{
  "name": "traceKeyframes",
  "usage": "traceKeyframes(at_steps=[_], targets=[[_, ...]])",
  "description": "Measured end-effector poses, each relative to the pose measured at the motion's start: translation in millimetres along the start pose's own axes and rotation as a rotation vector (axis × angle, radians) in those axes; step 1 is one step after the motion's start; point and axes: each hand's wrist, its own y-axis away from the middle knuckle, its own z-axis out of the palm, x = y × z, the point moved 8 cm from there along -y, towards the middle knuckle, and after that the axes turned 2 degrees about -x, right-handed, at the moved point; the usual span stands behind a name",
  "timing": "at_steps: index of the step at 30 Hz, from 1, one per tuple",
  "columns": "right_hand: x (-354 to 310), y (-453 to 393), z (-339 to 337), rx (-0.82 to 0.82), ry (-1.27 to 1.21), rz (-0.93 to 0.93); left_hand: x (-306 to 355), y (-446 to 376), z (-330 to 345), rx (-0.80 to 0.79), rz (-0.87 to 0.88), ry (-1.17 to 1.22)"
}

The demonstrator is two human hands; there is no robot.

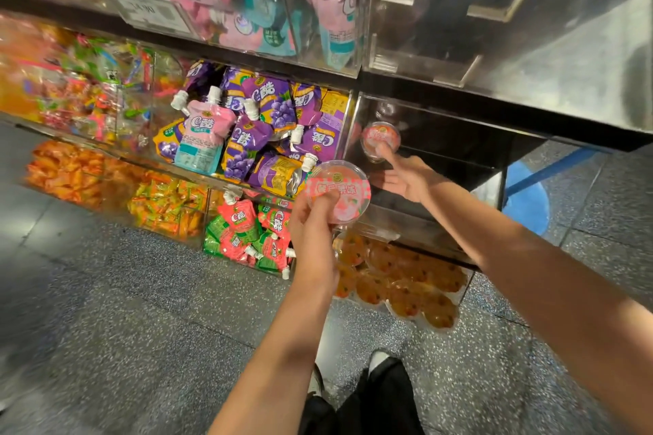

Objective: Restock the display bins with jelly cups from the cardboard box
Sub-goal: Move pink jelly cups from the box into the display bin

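Head view: restocking.
Left hand [311, 219]: grips a jelly cup [337, 191].
Right hand [403, 176]: fingers straight, touching another cup [380, 139].
Tip: seat it flat in the bin [441, 159].

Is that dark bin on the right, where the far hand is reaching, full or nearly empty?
Nearly empty. The dark bin shows only one pink jelly cup at the right hand's fingertips; the rest visible is bare.

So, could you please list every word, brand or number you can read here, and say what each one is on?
"C酷": brand on the purple grape spout pouches, the pink spout pouch and the red-and-green spout pouches.
Pink-lidded jelly cup in the left hand: Chinese lettering, too blurred to read.
Smaller jelly cup at the right hand: unreadable.
White price tag: digits blurred.
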Motion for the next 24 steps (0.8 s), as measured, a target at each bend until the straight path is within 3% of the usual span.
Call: traceKeyframes(at_steps=[2,6,8,13,17,21,24], targets=[[1.4,37.1,-5.0,-0.013,0.084,0.010,-2.1,2.5,3.0,-0.001,-0.012,-0.019],[15.9,126.9,14.5,-0.356,0.089,0.031,-8.2,14.2,21.2,-0.032,-0.023,-0.050],[15.5,153.1,18.5,-0.410,0.019,-0.014,-12.3,17.9,34.6,-0.091,-0.031,-0.113],[4.2,144.0,-13.4,-0.246,-0.173,-0.130,-25.2,6.8,57.7,-0.196,-0.127,-0.258],[4.9,96.0,-45.1,-0.024,-0.353,-0.115,-23.5,-19.3,60.5,-0.285,0.006,-0.549],[14.7,49.2,-61.1,0.223,-0.449,-0.052,-23.6,-48.8,62.1,-0.263,0.140,-0.749],[14.7,19.4,-61.9,0.277,-0.526,-0.076,-33.5,-63.6,61.1,-0.227,0.130,-0.875]])
